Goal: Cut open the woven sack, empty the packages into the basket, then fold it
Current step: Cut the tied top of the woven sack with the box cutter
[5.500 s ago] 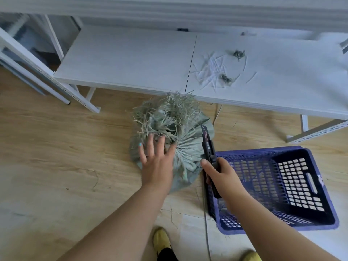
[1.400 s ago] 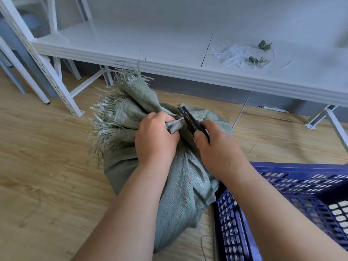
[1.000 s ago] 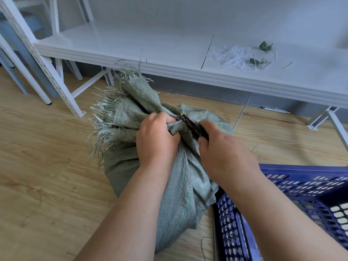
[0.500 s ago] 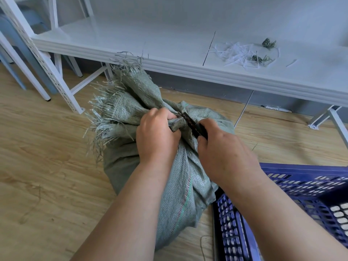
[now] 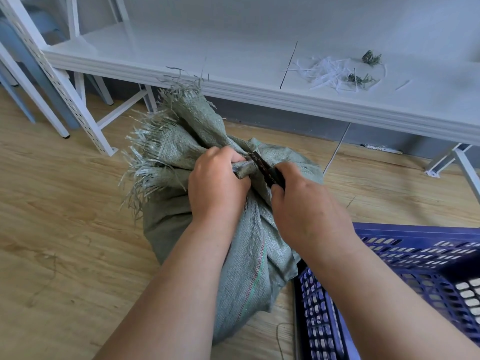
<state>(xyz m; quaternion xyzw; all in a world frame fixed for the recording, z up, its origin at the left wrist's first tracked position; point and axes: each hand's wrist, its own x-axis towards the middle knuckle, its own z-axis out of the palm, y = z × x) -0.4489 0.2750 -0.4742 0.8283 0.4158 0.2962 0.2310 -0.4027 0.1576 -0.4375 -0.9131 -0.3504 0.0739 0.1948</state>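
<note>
I see my left hand [image 5: 217, 189] bunching the neck of the coarse grey-green woven sack [image 5: 241, 255], frayed at its top, on the wooden floor [image 5: 65, 229], while my right hand [image 5: 304, 211] grips a slim black cutter [image 5: 265, 168] against it, beside the perforated blue basket [image 5: 415, 268].

The right hand [image 5: 309, 211] covers most of the black cutter [image 5: 267, 170], so its blade and where it meets the woven sack [image 5: 249, 268] cannot be made out, and its lettering is too small to read. The left hand [image 5: 217, 188] hides the sack's gathered neck. The sack's contents are hidden. The blue basket [image 5: 405, 258] is cut off by the right and bottom edges. The scraps [image 5: 335, 71] on the worktop [image 5: 207, 50] are too small to tell apart.
</note>
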